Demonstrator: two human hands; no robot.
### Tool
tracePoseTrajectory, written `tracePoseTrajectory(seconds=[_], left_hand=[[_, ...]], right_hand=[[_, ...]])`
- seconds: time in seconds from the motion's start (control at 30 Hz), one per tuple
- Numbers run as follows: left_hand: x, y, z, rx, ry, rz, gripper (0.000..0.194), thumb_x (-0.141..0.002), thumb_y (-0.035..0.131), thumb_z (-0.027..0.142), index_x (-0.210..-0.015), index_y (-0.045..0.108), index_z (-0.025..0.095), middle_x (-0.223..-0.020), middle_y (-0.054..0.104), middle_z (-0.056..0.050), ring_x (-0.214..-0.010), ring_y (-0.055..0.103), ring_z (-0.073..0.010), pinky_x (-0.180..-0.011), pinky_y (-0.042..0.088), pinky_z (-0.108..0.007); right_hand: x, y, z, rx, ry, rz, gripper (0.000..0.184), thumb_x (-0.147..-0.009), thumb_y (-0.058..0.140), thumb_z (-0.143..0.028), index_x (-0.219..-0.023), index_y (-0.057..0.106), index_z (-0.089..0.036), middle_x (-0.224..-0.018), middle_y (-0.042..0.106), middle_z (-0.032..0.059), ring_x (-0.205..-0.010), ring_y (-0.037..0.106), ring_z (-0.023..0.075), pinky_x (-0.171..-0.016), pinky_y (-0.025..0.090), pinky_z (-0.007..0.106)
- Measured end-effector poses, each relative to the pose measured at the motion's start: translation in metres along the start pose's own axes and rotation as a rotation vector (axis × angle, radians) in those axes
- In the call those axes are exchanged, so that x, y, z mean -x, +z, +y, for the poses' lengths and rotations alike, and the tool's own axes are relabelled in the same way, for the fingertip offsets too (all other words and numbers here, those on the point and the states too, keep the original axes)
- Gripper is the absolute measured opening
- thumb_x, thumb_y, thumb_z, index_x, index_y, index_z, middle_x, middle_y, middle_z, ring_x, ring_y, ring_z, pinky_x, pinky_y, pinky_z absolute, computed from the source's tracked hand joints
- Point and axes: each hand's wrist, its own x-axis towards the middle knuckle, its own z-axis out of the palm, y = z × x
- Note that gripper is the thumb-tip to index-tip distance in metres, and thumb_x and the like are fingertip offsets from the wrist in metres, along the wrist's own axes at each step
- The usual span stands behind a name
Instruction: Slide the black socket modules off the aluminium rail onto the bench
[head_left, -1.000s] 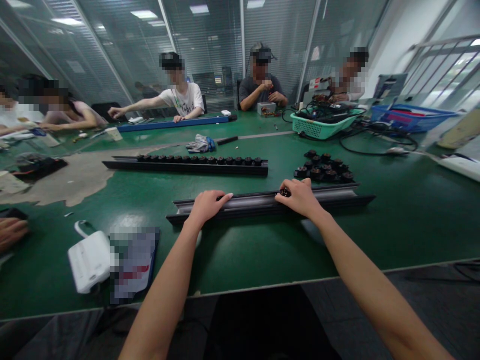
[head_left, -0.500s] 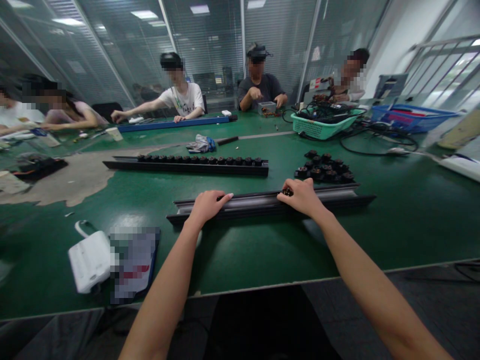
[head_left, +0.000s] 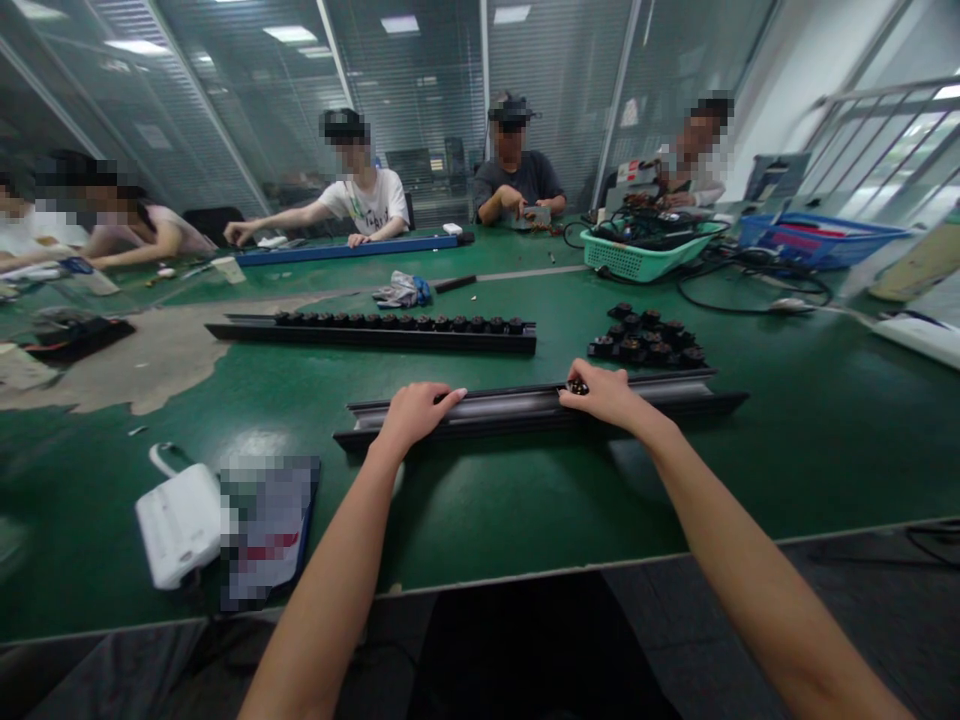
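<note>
A long black channel rail [head_left: 510,408] with a grey inner trough lies across the table in front of me. Near its left end, my left hand [head_left: 414,412] is closed over it, the thumb stretched along the far rim. My right hand [head_left: 609,393] pinches a small black part with brassy contacts [head_left: 577,387] between thumb and fingers, over the rail's trough. Whether that part touches the trough cannot be made out. Behind my right hand sits a pile of similar black parts [head_left: 649,336]. A second black rail [head_left: 375,336] farther off bears a row of them.
A white adapter box [head_left: 180,525] and a dark flat packet [head_left: 277,520] lie at the near left. Farther back are a crumpled glove [head_left: 403,289], a green basket [head_left: 645,258] of cables and a blue basket [head_left: 825,243]. Several people sit across the green table [head_left: 480,500].
The small black part in my right hand has tilted slightly and shows more of its contacts. My left hand stays in place. Across the table, a co-worker's hands have shifted on a metal box.
</note>
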Motion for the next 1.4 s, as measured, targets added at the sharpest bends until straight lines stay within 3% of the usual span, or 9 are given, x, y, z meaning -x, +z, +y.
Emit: tracePoseTrajectory(seconds=[0.1, 0.23, 0.33, 0.47, 0.57, 0.93, 1.2, 1.4], left_hand=[[0.0, 0.001, 0.0, -0.003, -0.003, 0.0, 0.062, -0.099, 0.028, 0.062, -0.096, 0.075, 0.023, -0.097, 0.077, -0.008, -0.088, 0.067, -0.0247, -0.071, 0.042, -0.029], [0.0, 0.001, -0.001, 0.005, 0.003, 0.001, 0.062, -0.1, 0.028, 0.063, -0.098, 0.076, 0.023, -0.097, 0.077, -0.008, -0.089, 0.067, -0.025, -0.071, 0.041, -0.029], [0.0, 0.001, -0.001, -0.002, 0.003, 0.007, 0.063, -0.099, 0.028, 0.063, -0.096, 0.076, 0.023, -0.096, 0.077, -0.008, -0.088, 0.067, -0.0252, -0.07, 0.041, -0.03], [-0.001, 0.001, -0.001, -0.005, -0.008, 0.002, 0.06, -0.1, 0.03, 0.062, -0.099, 0.076, 0.023, -0.098, 0.077, -0.008, -0.088, 0.067, -0.0246, -0.071, 0.042, -0.029], [-0.001, 0.001, -0.001, -0.001, -0.003, 0.003, 0.061, -0.1, 0.03, 0.062, -0.099, 0.076, 0.023, -0.098, 0.077, -0.008, -0.088, 0.067, -0.0251, -0.07, 0.042, -0.029], [-0.001, -0.001, 0.0, 0.007, 0.005, 0.007, 0.062, -0.099, 0.029, 0.063, -0.096, 0.076, 0.023, -0.092, 0.076, -0.008, -0.083, 0.067, -0.0251, -0.069, 0.041, -0.03], [-0.001, -0.002, 0.001, 0.033, -0.007, -0.003, 0.06, -0.099, 0.031, 0.062, -0.096, 0.077, 0.023, -0.094, 0.076, -0.008, -0.086, 0.067, -0.025, -0.072, 0.043, -0.03], [-0.001, -0.002, 0.001, 0.019, 0.002, 0.002, 0.063, -0.099, 0.029, 0.063, -0.094, 0.077, 0.022, -0.091, 0.076, -0.009, -0.083, 0.066, -0.0246, -0.071, 0.042, -0.029]], right_hand=[[-0.002, -0.008, 0.007, 0.015, -0.036, -0.125, 0.029, -0.086, 0.056, -0.049, -0.1, 0.052, -0.023, -0.091, 0.07, 0.0067, -0.086, 0.064, 0.0274, -0.082, 0.035, 0.039], [0.003, -0.019, 0.019, -0.073, -0.218, -0.215, 0.036, -0.09, 0.053, -0.053, -0.108, 0.051, -0.023, -0.097, 0.068, 0.0083, -0.087, 0.062, 0.0253, -0.081, 0.038, 0.037], [0.011, -0.016, 0.024, -0.135, -0.286, -0.146, 0.037, -0.092, 0.05, -0.055, -0.109, 0.054, -0.023, -0.093, 0.066, 0.0066, -0.082, 0.06, 0.0228, -0.076, 0.039, 0.034], [0.021, -0.001, 0.024, -0.1, -0.26, 0.069, 0.038, -0.093, 0.049, -0.053, -0.11, 0.06, -0.021, -0.088, 0.066, 0.0073, -0.081, 0.059, 0.0237, -0.074, 0.039, 0.035], [0.025, 0.007, 0.022, -0.069, -0.263, 0.152, 0.04, -0.094, 0.049, -0.051, -0.114, 0.062, -0.02, -0.092, 0.067, 0.0102, -0.085, 0.059, 0.0263, -0.076, 0.039, 0.037], [0.027, 0.008, 0.022, -0.051, -0.298, 0.166, 0.047, -0.099, 0.039, -0.055, -0.12, 0.06, -0.019, -0.109, 0.068, 0.0129, -0.1, 0.056, 0.0285, -0.088, 0.037, 0.041], [0.028, 0.006, 0.019, -0.105, -0.227, 0.185, 0.044, -0.098, 0.042, -0.055, -0.118, 0.058, -0.019, -0.092, 0.065, 0.0091, -0.087, 0.057, 0.0256, -0.083, 0.037, 0.039], [0.03, 0.008, 0.018, -0.112, -0.252, 0.242, 0.039, -0.097, 0.044, -0.054, -0.113, 0.058, -0.02, -0.091, 0.063, 0.009, -0.088, 0.056, 0.0264, -0.082, 0.038, 0.039]])
